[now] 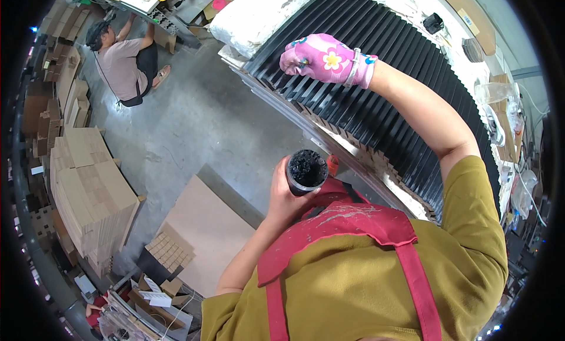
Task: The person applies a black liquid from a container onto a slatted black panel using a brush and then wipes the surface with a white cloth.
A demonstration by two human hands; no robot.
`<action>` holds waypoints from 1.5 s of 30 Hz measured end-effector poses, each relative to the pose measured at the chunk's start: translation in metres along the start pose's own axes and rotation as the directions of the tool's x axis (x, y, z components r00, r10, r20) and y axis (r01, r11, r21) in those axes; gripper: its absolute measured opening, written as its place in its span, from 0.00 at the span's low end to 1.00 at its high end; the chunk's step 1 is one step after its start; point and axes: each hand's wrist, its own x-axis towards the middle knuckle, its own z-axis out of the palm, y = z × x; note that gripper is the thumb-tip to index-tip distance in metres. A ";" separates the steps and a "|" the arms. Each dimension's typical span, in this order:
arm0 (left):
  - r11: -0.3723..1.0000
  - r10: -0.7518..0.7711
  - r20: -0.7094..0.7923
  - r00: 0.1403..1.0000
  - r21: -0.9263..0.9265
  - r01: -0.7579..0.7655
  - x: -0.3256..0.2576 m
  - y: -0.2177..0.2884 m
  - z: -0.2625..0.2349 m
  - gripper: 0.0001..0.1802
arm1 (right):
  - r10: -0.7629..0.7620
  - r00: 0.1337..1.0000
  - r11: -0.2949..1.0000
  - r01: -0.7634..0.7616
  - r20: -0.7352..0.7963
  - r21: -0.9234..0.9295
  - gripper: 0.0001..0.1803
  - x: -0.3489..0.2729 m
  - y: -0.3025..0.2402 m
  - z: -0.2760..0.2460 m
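Observation:
My bare left hand [281,193] is wrapped round a clear cup [291,185] with clumpy black stuff [308,167] inside, held upright in front of my red apron [341,220]. My right hand [322,60] wears a pink flowered glove with a band at the wrist. Its fingers are curled closed over the far left part of a long row of black slats [376,100]; whatever they hold is hidden. The slats lie side by side on a work table, with whitish smears on some near the glove.
White wrapped material [259,17] borders the slats at the far left. A small black cup [434,23] stands at the far right. Stacked flat cardboard [91,194] and a large brown board [206,235] lie on the left. Another person [123,64] crouches on the floor at the far left.

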 end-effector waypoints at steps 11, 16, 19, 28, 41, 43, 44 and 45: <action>0.997 0.078 -0.009 0.997 -0.001 -0.078 0.007 0.006 0.001 0.50 | 0.359 0.878 0.885 -0.213 -0.317 0.413 0.12 -0.048 -0.027 -0.006; 0.983 0.123 0.044 0.991 -0.145 -0.115 0.016 0.002 0.004 0.43 | 0.753 0.606 0.545 -0.358 -0.256 0.758 0.11 -0.115 -0.081 0.010; 0.981 0.105 0.191 0.976 -0.182 -0.070 0.019 -0.005 0.007 0.47 | 0.889 0.375 0.401 -0.365 -0.262 0.840 0.10 -0.153 -0.121 0.021; 0.932 0.362 0.515 0.777 -0.206 -0.298 0.027 0.027 0.034 0.51 | 0.939 -0.032 0.330 -0.188 -0.342 0.925 0.09 -0.244 -0.208 0.061; 0.950 0.311 0.473 0.824 -0.183 -0.254 -0.057 0.063 0.112 0.53 | 0.938 -0.032 0.337 -0.143 -0.345 0.930 0.09 -0.391 -0.230 0.055; 0.964 0.237 0.411 0.880 -0.209 -0.162 -0.070 0.073 0.122 0.54 | 0.931 -0.007 0.357 -0.185 -0.364 0.916 0.08 -0.414 -0.224 0.040; 0.965 0.157 0.353 0.922 -0.252 -0.068 -0.075 0.077 0.126 0.54 | 0.922 0.009 0.381 -0.206 -0.388 0.901 0.08 -0.424 -0.218 0.033; 0.966 0.158 0.345 0.925 -0.248 -0.073 -0.079 0.083 0.128 0.54 | 0.908 0.060 0.417 -0.186 -0.414 0.889 0.08 -0.434 -0.209 0.024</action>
